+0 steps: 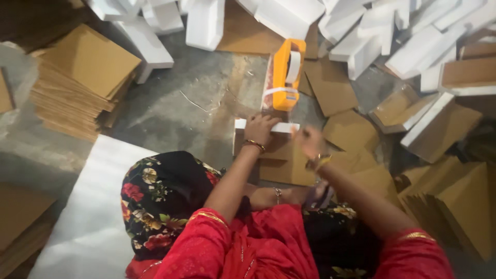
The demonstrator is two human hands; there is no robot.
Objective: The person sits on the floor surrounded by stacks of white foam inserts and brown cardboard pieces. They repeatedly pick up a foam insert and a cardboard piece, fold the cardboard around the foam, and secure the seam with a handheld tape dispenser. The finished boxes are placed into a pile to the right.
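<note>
Both hands meet one half-folded cardboard box [274, 150]: left hand [260, 129] presses its white rim, right hand [309, 140], blurred, hovers at three o'clock, grip unclear.

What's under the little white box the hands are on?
Under the white box, held by the left hand, lie flat brown cardboard pieces on the grey floor. The right hand is beside it, blurred. What lies directly beneath the box is covered.

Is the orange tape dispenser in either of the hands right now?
No. The orange tape dispenser stands on the floor beyond the small box, which the left hand presses; the right hand is blurred.
</note>
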